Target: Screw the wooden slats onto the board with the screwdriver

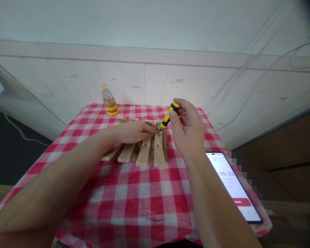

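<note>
A yellow and black screwdriver (pixel 167 115) is gripped in my right hand (pixel 188 129), fingers closed about the upper handle. It leans with its metal tip down at a small screw on the rightmost slat of a wooden slatted piece (pixel 144 155). My left hand (pixel 133 132) lies across the slats from the left, a finger stretched out beside the screwdriver's shank. Its other fingers are partly hidden. The slats, several pale wooden strips, lie side by side with dark screw holes in the right ones.
A clear cone-shaped bit case (pixel 110 101) with a yellow base and ring stands at the back left. A phone (pixel 234 187) showing a timer lies at the right edge. A red and white checked cloth (pixel 134 203) covers the table. Behind it rises a white panelled wall (pixel 155 79).
</note>
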`<state>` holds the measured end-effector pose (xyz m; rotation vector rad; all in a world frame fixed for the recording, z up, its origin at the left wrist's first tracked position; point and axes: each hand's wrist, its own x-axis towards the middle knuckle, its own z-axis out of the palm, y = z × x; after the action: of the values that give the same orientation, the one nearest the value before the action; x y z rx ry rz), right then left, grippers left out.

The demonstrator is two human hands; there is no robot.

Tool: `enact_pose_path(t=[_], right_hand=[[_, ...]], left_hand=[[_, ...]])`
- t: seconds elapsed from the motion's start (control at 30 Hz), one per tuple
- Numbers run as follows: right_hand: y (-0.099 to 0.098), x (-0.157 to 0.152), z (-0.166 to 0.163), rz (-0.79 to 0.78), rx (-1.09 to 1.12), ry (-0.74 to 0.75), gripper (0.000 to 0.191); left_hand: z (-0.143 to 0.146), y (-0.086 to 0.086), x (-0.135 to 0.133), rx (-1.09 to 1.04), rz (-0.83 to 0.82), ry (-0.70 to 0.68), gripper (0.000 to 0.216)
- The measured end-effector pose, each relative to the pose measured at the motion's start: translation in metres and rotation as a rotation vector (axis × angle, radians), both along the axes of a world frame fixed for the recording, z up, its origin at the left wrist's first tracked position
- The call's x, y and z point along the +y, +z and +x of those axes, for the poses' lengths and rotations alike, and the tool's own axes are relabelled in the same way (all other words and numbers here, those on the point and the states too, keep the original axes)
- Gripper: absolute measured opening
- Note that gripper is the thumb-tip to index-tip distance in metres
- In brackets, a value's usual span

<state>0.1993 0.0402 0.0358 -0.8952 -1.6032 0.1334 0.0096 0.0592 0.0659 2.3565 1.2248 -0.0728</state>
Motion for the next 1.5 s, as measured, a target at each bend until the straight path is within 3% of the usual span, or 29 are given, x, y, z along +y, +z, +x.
enact_pose_path(t=[0.3, 1.5], right_hand=[[-0.0018, 0.0023, 0.0019, -0.048, -0.02, 0.002, 0.03], [0.003, -0.0027, 0.0004, 0.017, -0.05, 0.002, 0.026]], left_hand=[[-0.0012, -0.0003, 0.0007, 0.011, -0.002, -0.009, 0.046], [-0.0008, -0.0034, 0.002, 0.013, 0.027, -0.008, 0.046]])
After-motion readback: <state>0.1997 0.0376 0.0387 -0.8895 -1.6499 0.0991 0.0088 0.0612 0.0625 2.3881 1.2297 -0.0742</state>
